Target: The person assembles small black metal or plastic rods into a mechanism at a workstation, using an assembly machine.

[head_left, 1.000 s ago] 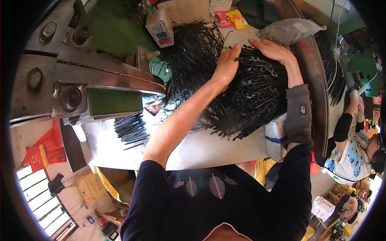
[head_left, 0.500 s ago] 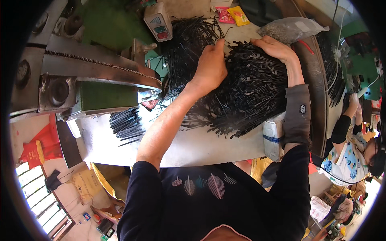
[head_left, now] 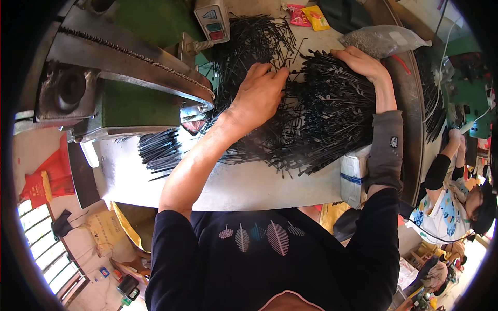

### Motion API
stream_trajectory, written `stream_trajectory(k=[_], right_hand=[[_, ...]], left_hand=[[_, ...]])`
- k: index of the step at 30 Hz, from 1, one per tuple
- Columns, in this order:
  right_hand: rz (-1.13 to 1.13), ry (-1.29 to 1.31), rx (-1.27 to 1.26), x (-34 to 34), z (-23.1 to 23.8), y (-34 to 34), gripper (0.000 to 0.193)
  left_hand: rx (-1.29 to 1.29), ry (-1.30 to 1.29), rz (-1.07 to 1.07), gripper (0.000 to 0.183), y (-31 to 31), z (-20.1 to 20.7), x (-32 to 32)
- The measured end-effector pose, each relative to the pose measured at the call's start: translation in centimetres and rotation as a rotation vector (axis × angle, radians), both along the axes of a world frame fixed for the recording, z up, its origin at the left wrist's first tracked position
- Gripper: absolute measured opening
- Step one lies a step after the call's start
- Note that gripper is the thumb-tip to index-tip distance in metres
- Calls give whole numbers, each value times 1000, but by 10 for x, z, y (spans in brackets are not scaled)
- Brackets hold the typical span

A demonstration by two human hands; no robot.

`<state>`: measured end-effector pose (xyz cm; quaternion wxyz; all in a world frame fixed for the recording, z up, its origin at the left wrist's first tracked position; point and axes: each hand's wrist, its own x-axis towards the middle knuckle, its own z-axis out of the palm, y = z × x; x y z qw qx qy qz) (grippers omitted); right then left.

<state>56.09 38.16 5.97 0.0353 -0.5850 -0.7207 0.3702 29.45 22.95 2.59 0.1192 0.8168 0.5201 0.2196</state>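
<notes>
A thick pile of thin black rods with small flattened ends (head_left: 337,103) lies on the pale worktop. My right hand (head_left: 360,63) rests over its far right edge, fingers stretched along the rods and not wrapped round any. To its left, a looser tangle of black rods (head_left: 244,44) spreads toward the machine. My left hand (head_left: 259,96) is over the border between the two heaps, its fingers bent and closed. Its fingertips are partly hidden, and whatever is in them cannot be made out. A smaller, neatly aligned bundle of black rods (head_left: 158,150) lies left of my left forearm.
A green machine (head_left: 140,103) with a metal arm stands at left, a switch box (head_left: 211,23) behind it. A plastic bag of small parts (head_left: 384,41), two small packets (head_left: 315,18) and a white box (head_left: 354,179) surround the pile. Another person (head_left: 446,202) works at far right.
My left hand has drawn back slightly toward me and left, its extended finger now bent down. My right hand stays on the pile. The whole view has shifted a little.
</notes>
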Motion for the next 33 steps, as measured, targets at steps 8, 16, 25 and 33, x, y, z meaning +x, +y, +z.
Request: stream_trajectory(k=[8,16,25,33], right_hand=[[80,79,21,6,-7,3,63],[69,70,63,-2,-6,4,64],[74,98,-1,-7,-4,3,56],[51,63,138,4,-22,5,58]], left_hand=[[-351,-1049,448,43,26,2,23],[-707,-1448,240,91,41,-34,79],[-160,-1171,455,71,-26,-18,103],[-301,-1184,403,56,-63,10,70]])
